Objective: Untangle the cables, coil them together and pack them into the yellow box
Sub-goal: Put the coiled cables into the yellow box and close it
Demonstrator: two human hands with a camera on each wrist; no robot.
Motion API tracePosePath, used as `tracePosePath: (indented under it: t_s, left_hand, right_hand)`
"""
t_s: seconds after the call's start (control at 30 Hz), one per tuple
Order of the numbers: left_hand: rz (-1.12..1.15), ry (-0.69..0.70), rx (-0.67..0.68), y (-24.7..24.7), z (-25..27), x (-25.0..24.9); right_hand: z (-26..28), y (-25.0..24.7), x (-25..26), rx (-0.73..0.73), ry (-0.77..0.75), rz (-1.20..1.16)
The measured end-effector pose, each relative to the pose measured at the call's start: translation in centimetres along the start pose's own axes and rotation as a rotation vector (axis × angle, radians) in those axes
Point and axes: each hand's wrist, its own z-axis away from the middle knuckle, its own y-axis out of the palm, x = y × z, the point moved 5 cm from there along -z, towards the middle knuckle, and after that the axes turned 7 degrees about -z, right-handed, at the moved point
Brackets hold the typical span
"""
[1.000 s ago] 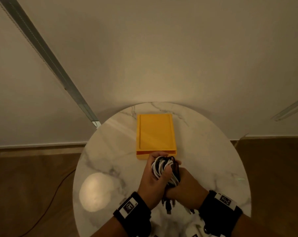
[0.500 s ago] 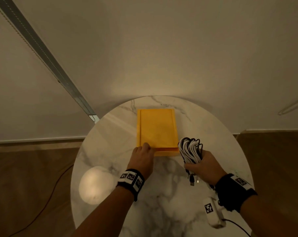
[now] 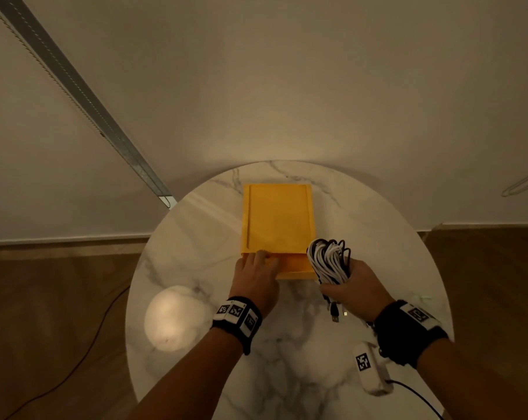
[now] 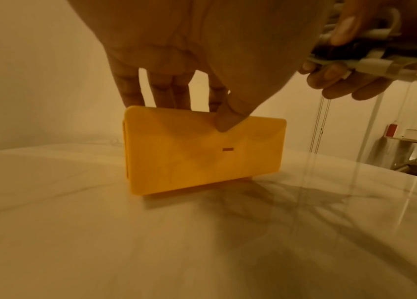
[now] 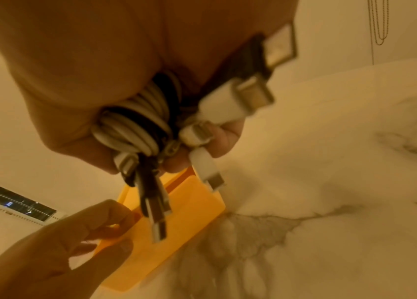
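Yellow box (image 3: 278,219) is pinched at its near edge by left hand (image 3: 255,275), on marble table (image 3: 193,262).
Coiled cables (image 3: 328,262) are clamped in right hand (image 3: 358,287), held just beside box.

The yellow plastic box (image 3: 278,225) lies at twelve o'clock on the round marble table (image 3: 196,247), coiled black-and-white cables (image 3: 329,262) at its four.

**Hands part, lid starts to slide**

A second ago both hands clasped the coiled cables (image 3: 329,259) before the yellow box (image 3: 296,272). Since then the left hand (image 3: 255,277) has gripped the box's near end and slid the lid (image 3: 279,216) slightly away. The right hand (image 3: 355,286) has carried the coil to the box's right.
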Motion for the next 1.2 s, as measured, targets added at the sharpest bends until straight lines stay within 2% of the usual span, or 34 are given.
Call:
tracePosePath:
  t_s: [0.17, 0.3, 0.43, 0.53, 0.6, 0.83, 1.03, 1.2]
  left_hand:
    - [0.034, -0.048, 0.105, 0.4, 1.3, 0.1]
    - [-0.036, -0.059, 0.074, -0.4, 1.3, 0.0]
    - [-0.16, 0.07, -0.038, -1.7, 0.0, -1.5]
    - [-0.198, 0.213, -0.017, -1.6, -1.0, -2.2]
    - [-0.215, 0.253, 0.013, -1.3, -1.4, -2.2]
    - [-0.147, 0.191, 0.189, 0.6, -0.4, -3.0]
    - [-0.119, 0.134, 0.092, 0.1, 1.0, -1.7]
    - [-0.059, 0.109, 0.044, 1.3, 3.7, 0.1]
  right_hand:
    - [-0.3, 0.7, 0.3, 0.025, -0.007, -0.006]
    - [-0.5, 1.1, 0.1, 0.033, -0.022, 0.058]
    - [-0.2, 1.6, 0.1, 0.058, -0.031, 0.065]
    - [0.0, 1.7, 0.1, 0.066, -0.036, 0.079]
    - [0.3, 1.6, 0.1, 0.072, -0.038, 0.064]
    - [0.7, 0.8, 0.1, 0.076, -0.041, 0.061]
    - [0.4, 0.7, 0.1, 0.075, -0.052, 0.121]
    - [-0.8, 2.4, 1.9, 0.06, -0.127, 0.119]
